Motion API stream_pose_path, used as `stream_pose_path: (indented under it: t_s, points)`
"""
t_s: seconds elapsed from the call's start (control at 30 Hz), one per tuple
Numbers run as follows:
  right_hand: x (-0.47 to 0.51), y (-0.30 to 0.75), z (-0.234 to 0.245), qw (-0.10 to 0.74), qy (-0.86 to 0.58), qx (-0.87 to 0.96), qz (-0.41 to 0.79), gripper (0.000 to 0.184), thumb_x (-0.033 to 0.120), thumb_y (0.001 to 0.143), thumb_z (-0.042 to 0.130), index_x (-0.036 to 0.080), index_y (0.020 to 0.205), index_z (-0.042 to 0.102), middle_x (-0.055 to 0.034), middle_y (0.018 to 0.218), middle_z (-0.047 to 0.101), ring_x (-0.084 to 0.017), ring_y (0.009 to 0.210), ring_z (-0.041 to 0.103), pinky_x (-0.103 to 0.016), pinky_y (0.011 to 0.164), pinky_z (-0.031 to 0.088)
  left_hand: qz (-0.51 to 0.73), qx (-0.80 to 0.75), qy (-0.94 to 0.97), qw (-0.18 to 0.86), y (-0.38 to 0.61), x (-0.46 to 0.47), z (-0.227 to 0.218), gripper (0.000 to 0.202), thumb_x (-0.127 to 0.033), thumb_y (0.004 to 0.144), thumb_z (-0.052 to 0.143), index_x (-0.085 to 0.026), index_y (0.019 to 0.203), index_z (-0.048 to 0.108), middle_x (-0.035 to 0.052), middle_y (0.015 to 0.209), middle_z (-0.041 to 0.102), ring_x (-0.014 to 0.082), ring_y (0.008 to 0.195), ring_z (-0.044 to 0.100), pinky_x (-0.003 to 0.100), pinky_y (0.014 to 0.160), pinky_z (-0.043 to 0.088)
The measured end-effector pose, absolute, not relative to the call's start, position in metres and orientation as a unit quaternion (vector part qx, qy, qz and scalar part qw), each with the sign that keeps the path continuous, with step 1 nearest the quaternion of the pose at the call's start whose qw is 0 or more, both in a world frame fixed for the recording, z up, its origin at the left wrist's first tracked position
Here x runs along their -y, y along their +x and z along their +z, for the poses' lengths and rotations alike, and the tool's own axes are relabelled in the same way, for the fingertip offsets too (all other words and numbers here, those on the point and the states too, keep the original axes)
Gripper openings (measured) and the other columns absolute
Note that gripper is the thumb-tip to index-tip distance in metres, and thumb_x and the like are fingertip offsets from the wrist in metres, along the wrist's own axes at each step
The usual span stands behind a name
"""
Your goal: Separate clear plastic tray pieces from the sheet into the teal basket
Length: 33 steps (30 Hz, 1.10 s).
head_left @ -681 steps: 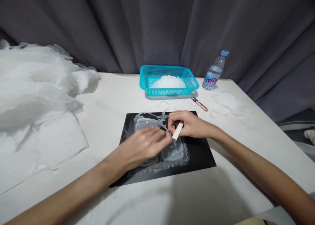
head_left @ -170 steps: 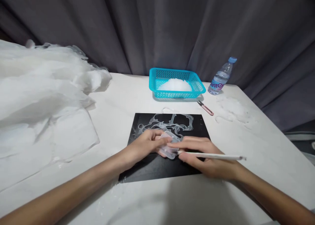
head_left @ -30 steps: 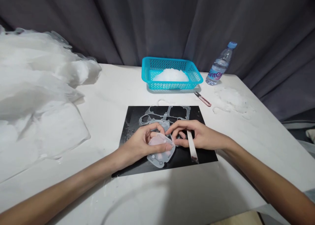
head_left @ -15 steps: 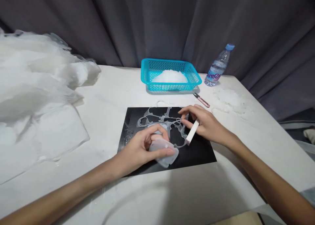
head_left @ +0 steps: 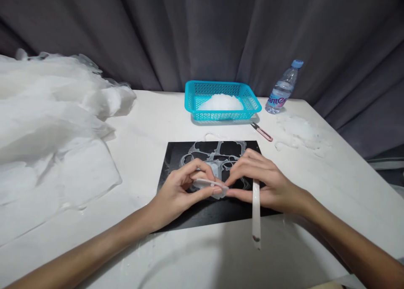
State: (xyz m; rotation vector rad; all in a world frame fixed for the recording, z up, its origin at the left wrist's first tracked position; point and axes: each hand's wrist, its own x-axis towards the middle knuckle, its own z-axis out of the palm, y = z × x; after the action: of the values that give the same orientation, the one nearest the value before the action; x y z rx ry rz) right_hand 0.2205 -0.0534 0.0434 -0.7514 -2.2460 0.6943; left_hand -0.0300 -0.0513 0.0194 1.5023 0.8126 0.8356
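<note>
My left hand [head_left: 186, 188] grips a small translucent plastic piece [head_left: 206, 183] between thumb and fingers, above a black mat [head_left: 202, 219]. The piece is tilted nearly edge-on. At its right end, the thumb and fingertips of my right hand [head_left: 261, 175] close together, seemingly on its edge. A slim white-handled tool [head_left: 256, 213] is tucked in my right hand and points down toward me; its kind is unclear. Behind the hands, a translucent web-like sheet with cut-out shapes [head_left: 217, 148] lies on the mat, partly hidden.
A blue basket [head_left: 222, 115] with a white heap [head_left: 222, 102] stands at the back. Pink-handled thread snips [head_left: 263, 133] lie before it. A water bottle [head_left: 282, 91] and translucent scraps [head_left: 298, 131] are to the right. A large pile of white translucent sheets [head_left: 57, 112] covers the left.
My right hand has come left and down to the plastic piece, and the white tool has swung to point toward me. The piece has tilted from face-on to nearly edge-on.
</note>
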Motion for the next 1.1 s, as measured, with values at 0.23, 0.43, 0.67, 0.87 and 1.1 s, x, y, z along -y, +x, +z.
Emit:
stream_pose_path:
  t_s: [0.23, 0.43, 0.67, 0.87, 1.1]
  points:
    - [0.053, 0.22, 0.041, 0.36, -0.267, 0.874, 0.189, 0.003, 0.017, 0.099, 0.07, 0.018, 0.099, 0.068, -0.005, 0.091, 0.072, -0.018, 0.084, 0.056, -0.032, 0.076, 0.047, 0.369, -0.322, 0.66, 0.569, -0.03, 0.051, 0.017, 0.018, -0.019, 0.092, 0.081, -0.021, 0.097, 0.063, 0.0009, 0.101, 0.081, 0.016, 0.1, 0.078, 0.026, 0.09, 0.059]
    - [0.053, 0.218, 0.039, 0.333, -0.266, 0.897, 0.119, 0.002, 0.018, 0.104, 0.063, 0.018, 0.106, 0.062, -0.0072, 0.096, 0.073, -0.02, 0.086, 0.057, -0.034, 0.078, 0.049, 0.361, -0.334, 0.668, 0.559, -0.03, 0.049, 0.015, 0.016, -0.024, 0.096, 0.077, -0.021, 0.097, 0.062, 0.0015, 0.1, 0.078, 0.0178, 0.099, 0.077, 0.029, 0.089, 0.058]
    - [0.037, 0.22, 0.031, 0.356, -0.295, 0.884, 0.07, 0.008, 0.012, 0.103, 0.057, 0.02, 0.107, 0.056, -0.006, 0.094, 0.07, -0.019, 0.081, 0.06, -0.031, 0.072, 0.048, 0.198, -0.379, 0.789, 0.442, -0.052, 0.027, 0.022, 0.032, -0.049, 0.097, 0.072, -0.024, 0.115, 0.065, 0.0025, 0.108, 0.072, 0.0229, 0.1, 0.07, 0.035, 0.089, 0.056]
    - [-0.054, 0.226, 0.041, 0.479, -0.382, 0.77, 0.178, 0.007, 0.029, 0.108, 0.051, 0.024, 0.104, 0.05, -0.0008, 0.089, 0.061, -0.017, 0.077, 0.06, -0.03, 0.071, 0.047, 0.089, -0.288, 0.89, 0.343, -0.073, 0.009, 0.019, 0.056, -0.059, 0.091, 0.076, -0.03, 0.136, 0.06, 0.0084, 0.154, 0.056, 0.0334, 0.143, 0.051, 0.05, 0.12, 0.041]
    - [-0.14, 0.224, 0.061, 0.437, -0.552, 0.707, 0.063, 0.024, 0.04, 0.105, 0.042, 0.024, 0.089, 0.05, -0.0095, 0.094, 0.064, -0.028, 0.094, 0.057, -0.049, 0.094, 0.045, 0.11, -0.258, 0.926, 0.251, -0.073, 0.019, 0.019, 0.048, -0.053, 0.101, 0.065, -0.028, 0.142, 0.058, 0.0104, 0.16, 0.053, 0.0326, 0.143, 0.055, 0.053, 0.118, 0.047]
